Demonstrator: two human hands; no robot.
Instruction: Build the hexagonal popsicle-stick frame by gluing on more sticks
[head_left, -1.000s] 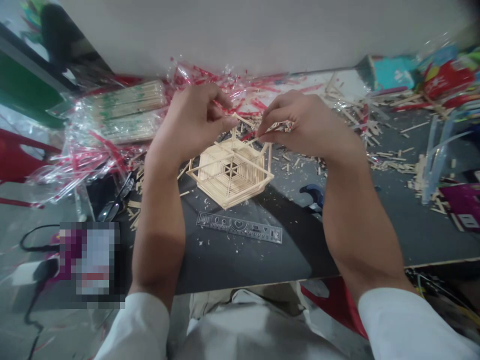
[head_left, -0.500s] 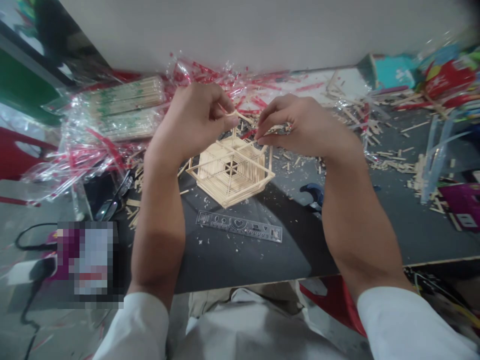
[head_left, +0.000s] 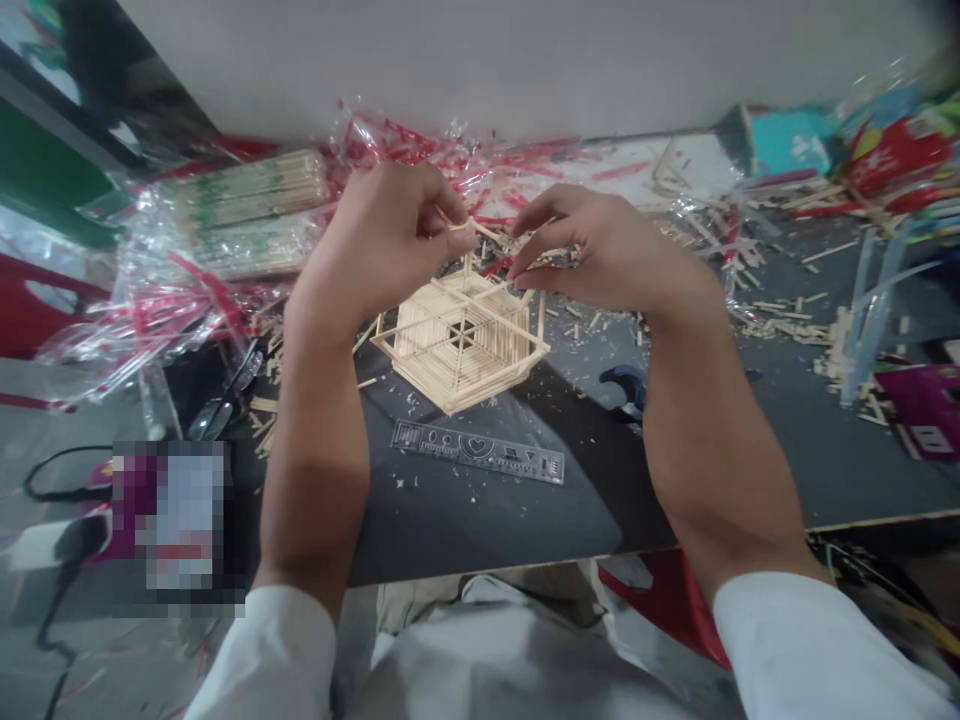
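Observation:
A six-sided basket-like frame of thin wooden sticks (head_left: 480,350) stands on the dark table, with layered walls and crossing sticks over its top. My left hand (head_left: 409,225) is above its far left side, thumb and forefinger pinched on a thin wooden stick (head_left: 487,233). My right hand (head_left: 581,240) is over the far right corner of the frame. Its fingertips are bent close together near a stick's end; what they grip, if anything, is too small to make out. In front of the frame lies a clear plastic ruler (head_left: 480,452) with cut-out shapes.
Bundles of sticks in clear wrap (head_left: 255,195) lie at the back left beside red-and-clear plastic wrapping (head_left: 420,140). Cut stick pieces (head_left: 787,320) are scattered at right. A dark blue tool (head_left: 626,385) lies by my right forearm. A teal box (head_left: 791,140) stands at the back right.
My right forefinger has lifted slightly away from the other fingertips. My left hand keeps its pinch, and the stick frame stays in place.

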